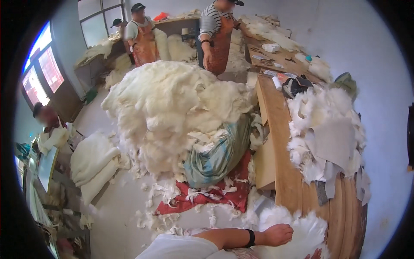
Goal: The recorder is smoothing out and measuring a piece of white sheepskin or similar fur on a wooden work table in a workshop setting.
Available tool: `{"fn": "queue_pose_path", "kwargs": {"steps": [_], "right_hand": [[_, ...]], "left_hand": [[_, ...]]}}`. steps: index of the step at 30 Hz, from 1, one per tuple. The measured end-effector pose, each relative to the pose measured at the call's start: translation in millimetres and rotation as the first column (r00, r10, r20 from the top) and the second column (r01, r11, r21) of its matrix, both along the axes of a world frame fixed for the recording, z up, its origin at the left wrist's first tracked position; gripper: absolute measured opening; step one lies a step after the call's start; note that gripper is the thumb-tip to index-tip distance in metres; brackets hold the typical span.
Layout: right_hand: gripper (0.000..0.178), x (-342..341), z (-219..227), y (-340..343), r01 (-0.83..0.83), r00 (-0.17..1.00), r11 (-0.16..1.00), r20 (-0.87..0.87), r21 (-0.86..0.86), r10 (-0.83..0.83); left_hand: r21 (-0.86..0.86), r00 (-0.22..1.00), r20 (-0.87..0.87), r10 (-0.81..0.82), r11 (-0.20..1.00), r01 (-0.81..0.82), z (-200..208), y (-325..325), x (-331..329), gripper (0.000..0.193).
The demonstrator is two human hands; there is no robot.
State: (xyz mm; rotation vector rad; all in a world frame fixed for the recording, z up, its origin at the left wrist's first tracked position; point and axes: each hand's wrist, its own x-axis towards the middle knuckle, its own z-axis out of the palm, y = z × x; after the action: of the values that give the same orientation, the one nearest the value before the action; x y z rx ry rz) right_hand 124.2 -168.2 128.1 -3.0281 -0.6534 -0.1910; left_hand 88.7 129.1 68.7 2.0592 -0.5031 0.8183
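A white fur pelt (293, 220) lies fur side up along the lower edge, partly over the near end of the wooden table (282, 172). My left hand (278, 235), with a black band at its wrist, rests on this pelt with the fingers curled closed into the fur; the fingertips are hidden. At the lower edge, farther right, a small reddish part of my right hand (317, 254) shows against the same pelt, mostly cut off by the picture. Beyond on the table lies a stack of pelts (330, 138), some with the grey skin side up.
A huge heap of white fleece (172, 103) stands left of the table, beside a green-blue sack (220, 159) and red cloth (189, 200). Scraps litter the floor. Folded pelts (95, 159) lie at left. Several co-workers, one in a striped shirt (210, 23), stand farther off. Tools (265, 60) lie on the far table.
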Motion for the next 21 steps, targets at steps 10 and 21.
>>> {"fn": "queue_pose_path", "kwargs": {"steps": [10,21], "right_hand": [[0.052,3,-3,-5,-0.003,1.000,1.000,0.006,0.018,0.003],[0.050,7,-13,-11,0.020,0.999,0.999,0.047,0.030,-0.022]], "left_hand": [[0.022,1.000,-0.023,-0.004,1.000,0.004,10,5,-1,0.013],[0.037,1.000,0.016,0.013,0.999,-0.014,9,5,1,0.011]]}}
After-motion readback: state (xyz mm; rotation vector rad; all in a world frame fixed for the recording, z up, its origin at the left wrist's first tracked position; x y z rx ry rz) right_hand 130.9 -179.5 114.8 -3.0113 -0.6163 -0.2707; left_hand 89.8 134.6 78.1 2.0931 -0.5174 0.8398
